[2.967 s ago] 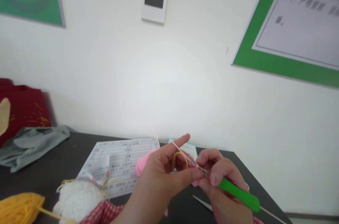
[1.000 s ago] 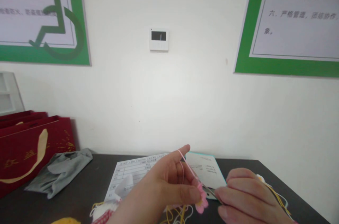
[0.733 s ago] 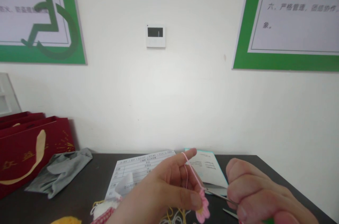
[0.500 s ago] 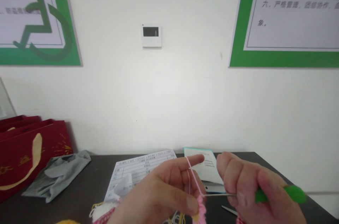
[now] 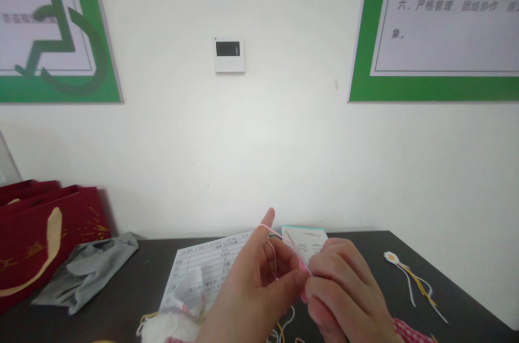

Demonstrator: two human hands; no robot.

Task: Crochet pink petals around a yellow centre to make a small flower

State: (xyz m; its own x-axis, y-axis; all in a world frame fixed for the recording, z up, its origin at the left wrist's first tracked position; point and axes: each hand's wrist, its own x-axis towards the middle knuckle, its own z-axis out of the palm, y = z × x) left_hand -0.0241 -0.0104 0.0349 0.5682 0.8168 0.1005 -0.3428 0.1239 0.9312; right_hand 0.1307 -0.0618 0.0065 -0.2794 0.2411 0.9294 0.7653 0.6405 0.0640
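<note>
My left hand [image 5: 247, 289] pinches a small piece of pink crochet work [image 5: 303, 265] between thumb and fingers, and most of the piece is hidden. Over its raised index finger runs a strand of pink yarn [image 5: 278, 233], drawn tight toward the work. My right hand [image 5: 351, 291] is closed around a thin metal crochet hook [image 5: 303, 261], whose shaft slants up and left past the pink piece. The hook's handle is covered by my fingers. Both hands are close together, almost touching at the work.
On the dark table [image 5: 357, 245] lie a printed sheet [image 5: 203, 259], a white card [image 5: 304, 235], white yarn [image 5: 168, 328] and a crocheted white flower [image 5: 391, 258] with loose tails. Leftward are a grey cloth [image 5: 87, 270] and red paper bags [image 5: 81, 218]. A wall rises behind.
My right hand has moved left and turned, tilting the hook from level to steep and covering its green handle. My left index finger now points upward. The white flower has come into view.
</note>
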